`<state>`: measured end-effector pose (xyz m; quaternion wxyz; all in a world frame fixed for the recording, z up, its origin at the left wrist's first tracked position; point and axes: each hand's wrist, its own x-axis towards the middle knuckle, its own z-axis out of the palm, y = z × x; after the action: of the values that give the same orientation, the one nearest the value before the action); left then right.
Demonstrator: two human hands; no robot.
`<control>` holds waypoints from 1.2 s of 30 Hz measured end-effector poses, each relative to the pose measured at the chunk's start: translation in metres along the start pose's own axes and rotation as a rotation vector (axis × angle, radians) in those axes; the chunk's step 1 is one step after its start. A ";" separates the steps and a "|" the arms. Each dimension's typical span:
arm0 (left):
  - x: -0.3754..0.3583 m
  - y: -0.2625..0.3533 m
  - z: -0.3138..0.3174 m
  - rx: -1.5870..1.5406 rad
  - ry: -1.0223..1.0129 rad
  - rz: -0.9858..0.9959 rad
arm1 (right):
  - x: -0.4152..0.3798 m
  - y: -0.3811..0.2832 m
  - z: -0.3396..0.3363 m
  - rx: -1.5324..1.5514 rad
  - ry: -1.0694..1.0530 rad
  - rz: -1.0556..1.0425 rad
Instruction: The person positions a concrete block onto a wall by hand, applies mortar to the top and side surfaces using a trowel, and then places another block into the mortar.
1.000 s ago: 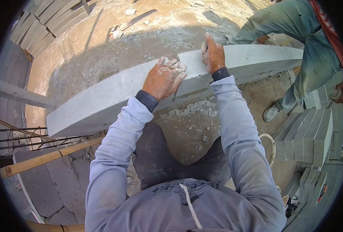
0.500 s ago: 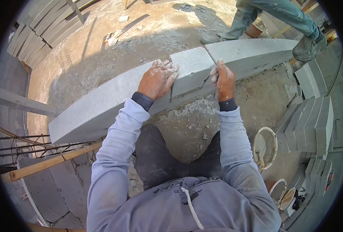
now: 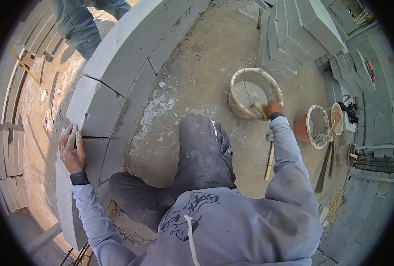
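Low wall of pale grey blocks [image 3: 101, 104] runs along the left, with dark gaps at the joints. My left hand [image 3: 72, 150] rests on its top edge beside a joint, fingers stretched out and slightly apart, holding nothing. Over on the right, my right hand [image 3: 273, 109] is closed at the rim of a round bucket [image 3: 236, 99], on the end of a mortar-coated tool [image 3: 260, 109] that reaches into the bucket. The bucket holds greyish material. How far the tool extends is partly hidden by the rim.
A hammer [image 3: 269, 158] lies by my right forearm. Further right stand an orange bucket [image 3: 301, 126] and a smaller container [image 3: 337, 119]. Stacked blocks [image 3: 299, 33] fill the upper right. A person's legs [image 3: 76, 26] show beyond the wall. Chips litter the floor.
My view has turned to the right. My right hand has left the wall and taken hold of the tool in the bucket. My left hand is still on the wall.
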<state>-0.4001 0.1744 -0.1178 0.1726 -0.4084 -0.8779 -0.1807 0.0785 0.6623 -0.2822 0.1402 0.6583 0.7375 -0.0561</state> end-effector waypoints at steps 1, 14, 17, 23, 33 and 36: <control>0.000 -0.001 0.000 0.001 0.003 -0.003 | 0.014 -0.001 0.008 0.018 -0.051 -0.022; 0.008 -0.005 0.001 -0.039 -0.095 -0.152 | 0.054 0.022 -0.058 -0.365 -0.167 -0.349; 0.006 -0.017 0.008 -0.037 -0.073 -0.123 | 0.058 0.031 -0.044 -0.338 -0.105 -0.298; 0.002 -0.013 0.005 0.037 -0.041 -0.178 | 0.012 -0.030 -0.013 -0.115 -0.133 -0.342; -0.003 0.004 0.005 0.010 0.006 -0.197 | 0.011 0.093 -0.009 0.332 -0.014 -0.389; -0.006 0.003 0.007 -0.014 0.006 -0.240 | 0.013 0.119 0.026 0.369 0.028 -0.300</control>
<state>-0.3952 0.1759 -0.1261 0.1497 -0.3010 -0.9187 -0.2074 0.1984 0.6826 -0.2985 -0.0027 0.5564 0.8063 -0.2009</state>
